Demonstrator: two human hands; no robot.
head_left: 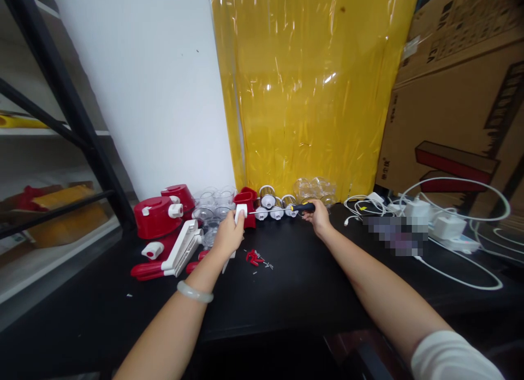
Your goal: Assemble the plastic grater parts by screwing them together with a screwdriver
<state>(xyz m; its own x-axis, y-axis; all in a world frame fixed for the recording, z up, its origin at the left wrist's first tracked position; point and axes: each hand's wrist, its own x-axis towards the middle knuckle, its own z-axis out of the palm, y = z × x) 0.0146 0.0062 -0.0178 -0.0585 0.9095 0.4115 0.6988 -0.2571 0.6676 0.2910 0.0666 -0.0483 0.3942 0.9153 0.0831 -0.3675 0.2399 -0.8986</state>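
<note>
Screwdriver (303, 207), white part (242, 209) — both held above black table (303, 284).
Left hand (229, 235): fingers pinched on white part. Right hand (320, 218): fingers wrapped round handle — tip seemingly touching white part. Red pieces (254, 257): on table.

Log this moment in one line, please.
left hand: holds white part | right hand: holds screwdriver, pointed at white part | table: loose red pieces, small silvery pieces

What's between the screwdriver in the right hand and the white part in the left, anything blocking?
Nothing visible. The screwdriver in the right hand points straight at the white part in the left hand. The white-ended drums appear behind the shaft, not in between. Tip contact is unclear.
</note>
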